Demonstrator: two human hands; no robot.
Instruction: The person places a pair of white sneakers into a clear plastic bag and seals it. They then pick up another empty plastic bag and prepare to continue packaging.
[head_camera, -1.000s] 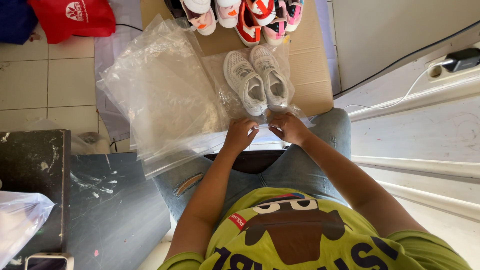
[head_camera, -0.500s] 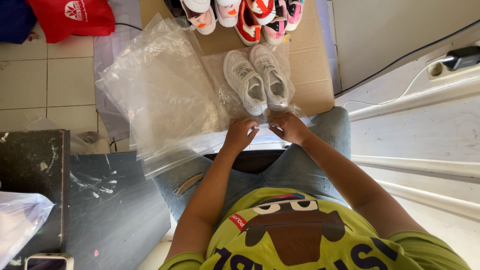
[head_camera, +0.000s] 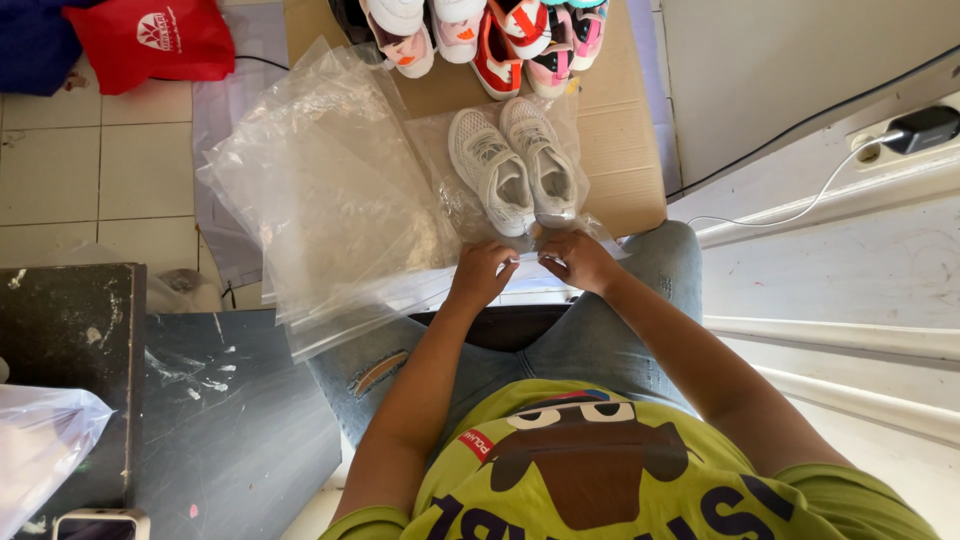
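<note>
Head view: just below the middle of the frame the person's two hands meet at the near edge of a clear plastic bag (head_camera: 520, 215) that holds a pair of pale grey mesh shoes (head_camera: 512, 165). The left hand (head_camera: 482, 275) has its fingers curled in, pinching the bag's mouth from the left; the right hand (head_camera: 577, 260) does the same from the right, the fingertips of both nearly touching. Exactly how much plastic each pinch holds I cannot tell.

The relation that counts: the shoes lie straight above the hands in the frame, side by side, their long axes running up toward the top edge with a slight lean to the left. Heels or toes nearest the hands is hard to call. The right hand sits just under the right shoe and is a touch nearer to the pair.

The bag rests on a flat sheet of brown cardboard (head_camera: 620, 160). A loose stack of empty clear bags (head_camera: 330, 200) spreads to the left, overlapping the person's knee. Along the top edge stands a row of colourful shoes (head_camera: 490, 35), and a red bag (head_camera: 155, 40) sits in the upper left corner.
</note>
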